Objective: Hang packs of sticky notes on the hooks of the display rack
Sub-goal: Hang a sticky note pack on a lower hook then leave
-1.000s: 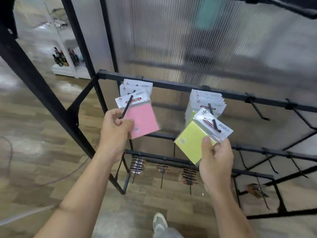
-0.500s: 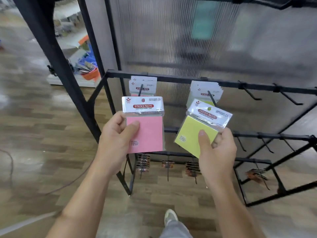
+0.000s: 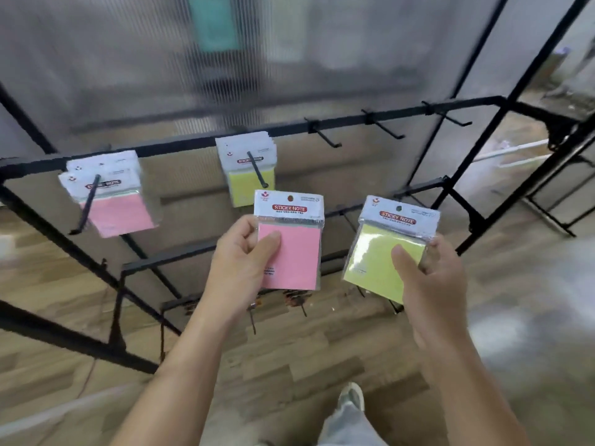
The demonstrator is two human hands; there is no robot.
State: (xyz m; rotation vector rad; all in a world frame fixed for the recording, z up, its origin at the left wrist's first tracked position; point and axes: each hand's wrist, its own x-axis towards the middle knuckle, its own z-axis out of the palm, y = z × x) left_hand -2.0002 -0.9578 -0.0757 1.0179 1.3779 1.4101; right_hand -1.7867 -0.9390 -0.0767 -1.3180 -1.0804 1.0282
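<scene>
**Below the left end of the display rack's top rail (image 3: 180, 143)**, a stack of pink packs (image 3: 119, 210) hung on a hook (image 3: 88, 201). A stack of yellow packs (image 3: 248, 188) hung on a second hook (image 3: 257, 169) further along the rail, so the stock looked sorted by colour.

Below the rail's middle and in front of it, your left hand (image 3: 238, 265) pinched a loose pink pack (image 3: 289, 239) by its lower half, thumb across the face. That grip seemingly left the punched hole in its header card free for a hook.

Further right below the rail, your right hand (image 3: 431, 284) gripped a loose yellow pack (image 3: 386, 239) the same way, tilted, its hole likewise uncovered. The two hands were apart, each clamped on its own pack, and neither pack touched a hook.

Three bare hooks (image 3: 383, 127) jutted from the rail's right stretch. Going by the colours, each pack probably belonged with its matching stack, up and left of where you held it. Threading so small a hole over a hook tip would have called for care.
</scene>
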